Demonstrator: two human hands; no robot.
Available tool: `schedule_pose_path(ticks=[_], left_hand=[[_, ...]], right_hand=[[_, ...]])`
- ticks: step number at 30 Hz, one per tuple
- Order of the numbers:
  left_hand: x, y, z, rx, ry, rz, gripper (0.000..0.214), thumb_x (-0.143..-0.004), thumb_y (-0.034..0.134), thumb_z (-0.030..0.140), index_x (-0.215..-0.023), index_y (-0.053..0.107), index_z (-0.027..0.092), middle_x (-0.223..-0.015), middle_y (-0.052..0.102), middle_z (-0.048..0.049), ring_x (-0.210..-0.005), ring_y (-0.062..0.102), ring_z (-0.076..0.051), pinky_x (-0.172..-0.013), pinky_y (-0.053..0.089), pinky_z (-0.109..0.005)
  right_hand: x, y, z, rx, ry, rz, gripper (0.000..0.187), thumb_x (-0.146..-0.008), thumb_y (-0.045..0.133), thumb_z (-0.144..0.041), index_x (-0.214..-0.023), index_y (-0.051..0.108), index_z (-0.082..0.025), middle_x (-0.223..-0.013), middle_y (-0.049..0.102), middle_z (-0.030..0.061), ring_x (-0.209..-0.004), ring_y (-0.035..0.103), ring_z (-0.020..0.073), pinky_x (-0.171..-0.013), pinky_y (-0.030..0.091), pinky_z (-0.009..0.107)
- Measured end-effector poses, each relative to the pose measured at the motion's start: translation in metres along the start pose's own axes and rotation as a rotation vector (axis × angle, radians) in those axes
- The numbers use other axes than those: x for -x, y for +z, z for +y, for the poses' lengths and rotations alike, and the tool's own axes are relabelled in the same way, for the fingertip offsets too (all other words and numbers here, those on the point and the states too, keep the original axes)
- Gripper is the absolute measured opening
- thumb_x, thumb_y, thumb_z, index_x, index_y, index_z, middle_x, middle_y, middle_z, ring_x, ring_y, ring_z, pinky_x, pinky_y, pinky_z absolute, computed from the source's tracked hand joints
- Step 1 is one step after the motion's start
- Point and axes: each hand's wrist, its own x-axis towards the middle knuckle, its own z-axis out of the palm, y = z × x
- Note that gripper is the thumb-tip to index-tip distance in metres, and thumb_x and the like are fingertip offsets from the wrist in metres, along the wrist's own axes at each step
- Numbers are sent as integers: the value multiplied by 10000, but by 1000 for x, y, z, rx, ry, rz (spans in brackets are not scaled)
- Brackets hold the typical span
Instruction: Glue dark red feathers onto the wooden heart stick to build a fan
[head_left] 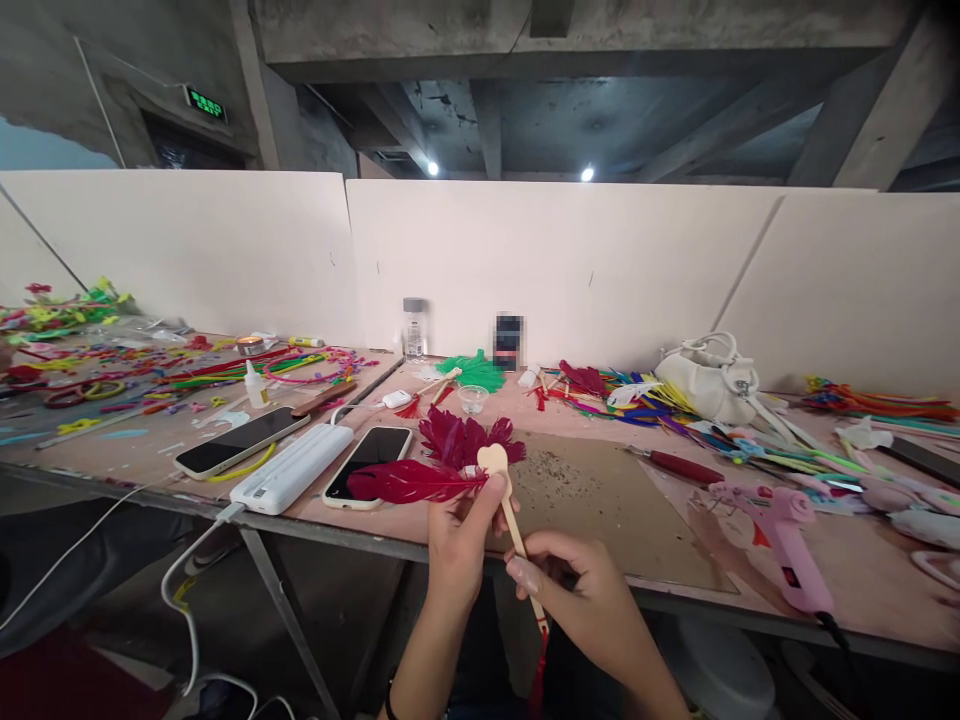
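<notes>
A small feather fan (493,459) is held up over the table's front edge, its wooden stick ending in a pale heart-shaped head. Dark red feathers (420,482) spread left and up from that head. A red tassel (538,680) dangles from the lower end of the stick. My left hand (463,535) pinches the fan just below the heart, thumb in front. Lower down, my right hand (574,590) grips the stick between thumb and fingers. Behind the fan lies a brown board (637,510) with dark specks on it.
On the right rest a pink glue gun (784,540), a red-handled tool (684,465) and a white bag (709,380). Two phones (367,465) and a white power bank (292,470) lie left. Green feathers (474,370) and a clear cup (472,399) are farther back.
</notes>
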Motion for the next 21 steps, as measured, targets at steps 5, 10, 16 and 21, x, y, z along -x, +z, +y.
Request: schedule_pose_path(ticks=[5, 10, 16, 21], left_hand=[[1, 0, 9, -89, 50, -121, 402, -867, 734, 522, -1008, 804, 152, -838, 771, -97, -638, 636, -172, -487, 461, -232], [-10, -22, 24, -533, 191, -73, 296, -932, 664, 416, -788, 753, 172, -686, 724, -37, -584, 626, -156, -563, 498, -246], [-41, -40, 31, -1347, 299, -25, 199, -915, 628, 203, -1062, 761, 192, -940, 801, -83, -852, 744, -248, -761, 530, -330], [-49, -20, 30, -1789, 132, -192, 182, -904, 710, 340, -960, 759, 174, -997, 790, -133, -993, 737, -345, -782, 510, -383]], right_hand=[[-5, -5, 3, -172, 66, 214, 387, -901, 677, -556, -847, 768, -183, -684, 689, 36, -589, 575, 147, -536, 412, 237], [-4, -28, 4, -77, 213, 365, 509, -853, 661, -687, -809, 706, -182, -650, 650, 21, -507, 552, 142, -484, 428, 242], [8, -49, 14, 161, 327, 328, 557, -914, 523, -708, -691, 621, -206, -606, 619, 0, -493, 559, 145, -496, 422, 255], [7, -47, 21, 187, 323, 325, 567, -935, 472, -705, -709, 634, -211, -617, 636, 7, -518, 587, 156, -519, 432, 264]])
